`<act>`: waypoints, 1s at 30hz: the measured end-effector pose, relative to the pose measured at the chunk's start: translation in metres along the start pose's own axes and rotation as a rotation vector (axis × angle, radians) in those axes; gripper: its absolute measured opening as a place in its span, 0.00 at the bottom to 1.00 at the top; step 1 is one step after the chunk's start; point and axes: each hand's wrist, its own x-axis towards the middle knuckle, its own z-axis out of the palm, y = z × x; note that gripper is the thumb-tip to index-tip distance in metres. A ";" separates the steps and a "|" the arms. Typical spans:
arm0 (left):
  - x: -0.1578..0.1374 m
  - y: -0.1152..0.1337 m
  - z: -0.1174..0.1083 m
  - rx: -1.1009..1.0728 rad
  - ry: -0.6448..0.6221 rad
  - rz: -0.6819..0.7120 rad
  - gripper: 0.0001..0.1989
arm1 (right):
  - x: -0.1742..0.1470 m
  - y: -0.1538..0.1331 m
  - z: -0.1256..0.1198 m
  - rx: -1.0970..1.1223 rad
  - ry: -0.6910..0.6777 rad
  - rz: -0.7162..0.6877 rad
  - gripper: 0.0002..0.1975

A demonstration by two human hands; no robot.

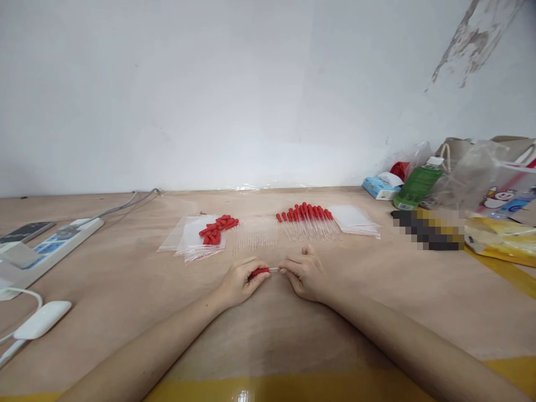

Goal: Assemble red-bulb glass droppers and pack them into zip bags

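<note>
My left hand (243,279) is closed around a red rubber bulb (260,272), whose open end points right. A thin clear glass tube (273,269) meets that end, and my right hand (304,274) pinches the tube's other side. How far the tube sits inside the bulb is hidden. Beyond my left hand, loose red bulbs (214,228) lie heaped on clear zip bags (190,237). Bare glass tubes (256,231) rest side by side in the middle. Past my right hand lies a row of droppers (310,220), red bulbs fitted on their tubes.
Another stack of zip bags (355,219) lies right of the droppers. Farther right are a tissue box (380,187), a green bottle (419,183), plastic bags and a yellow packet (500,240). At left are a power strip (62,251), a phone (27,231) and a white adapter (43,320).
</note>
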 end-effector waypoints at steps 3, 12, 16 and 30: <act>-0.001 0.000 0.001 0.007 0.006 0.034 0.09 | 0.001 -0.002 0.001 0.014 -0.008 0.004 0.10; 0.003 -0.009 0.000 0.012 0.005 0.076 0.08 | 0.008 -0.006 0.000 -0.056 -0.062 -0.002 0.10; 0.006 -0.016 -0.002 0.078 0.154 0.001 0.15 | 0.017 -0.003 -0.010 -0.129 -0.133 0.107 0.11; 0.005 -0.020 0.001 0.177 0.070 -0.099 0.07 | 0.078 0.072 0.019 -0.170 -0.059 0.981 0.14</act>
